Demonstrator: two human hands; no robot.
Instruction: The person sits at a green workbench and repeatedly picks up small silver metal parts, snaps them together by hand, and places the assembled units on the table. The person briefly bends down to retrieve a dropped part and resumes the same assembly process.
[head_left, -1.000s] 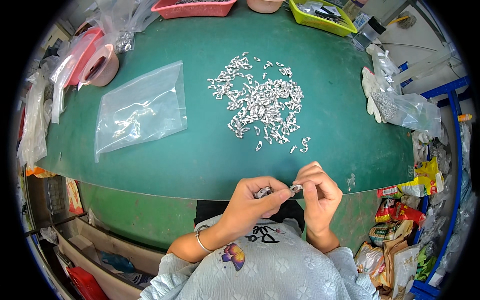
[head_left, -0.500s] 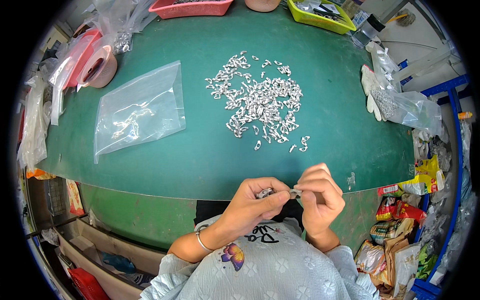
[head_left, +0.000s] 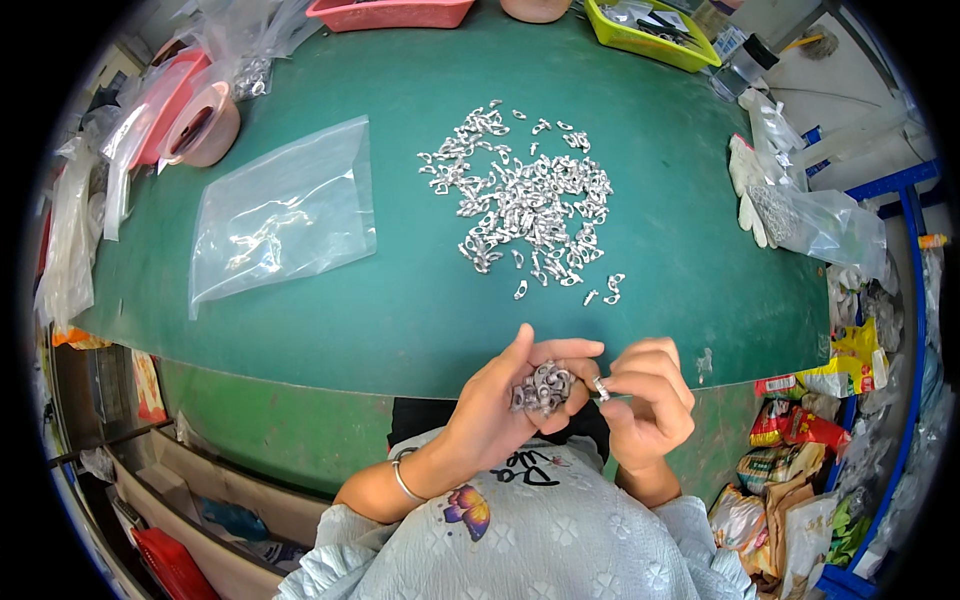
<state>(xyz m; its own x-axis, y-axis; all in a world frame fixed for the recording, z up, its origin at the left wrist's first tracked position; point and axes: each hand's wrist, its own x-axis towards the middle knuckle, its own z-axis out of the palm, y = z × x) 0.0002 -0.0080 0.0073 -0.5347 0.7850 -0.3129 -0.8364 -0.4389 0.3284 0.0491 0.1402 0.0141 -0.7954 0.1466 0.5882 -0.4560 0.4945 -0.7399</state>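
Our left hand point(head_left: 495, 400) cupped a cluster of small metal clasps point(head_left: 541, 386), its fingers curled shut around them. Our right hand point(head_left: 645, 405), at 3 o'clock of the left and almost touching it, pinched one single clasp point(head_left: 600, 388) between closed thumb and forefinger. Both hands hung just off the near edge of the green bench point(head_left: 400, 300), above our lap.

To do this step well, we judged that the pinch should stay at the tip of the piece, with the cupped palm kept level so the gathered clasps would not spill over the bench edge.

At 12 o'clock of the hands, a loose pile of clasps point(head_left: 525, 200) lay spread on the bench, with a few strays nearer us. At 10 o'clock lay a flat clear plastic bag point(head_left: 285, 215) with a few metal pieces showing inside. Further toward 10 o'clock stood a pink roll of tape point(head_left: 205, 125). At 11 o'clock, at the far edge, sat a red tray point(head_left: 390, 12); we could not tell its contents. At 1 o'clock sat a yellow-green tray point(head_left: 655, 35) holding dark items. At 2 o'clock lay a white glove point(head_left: 745, 185) and another clear bag point(head_left: 825, 225).
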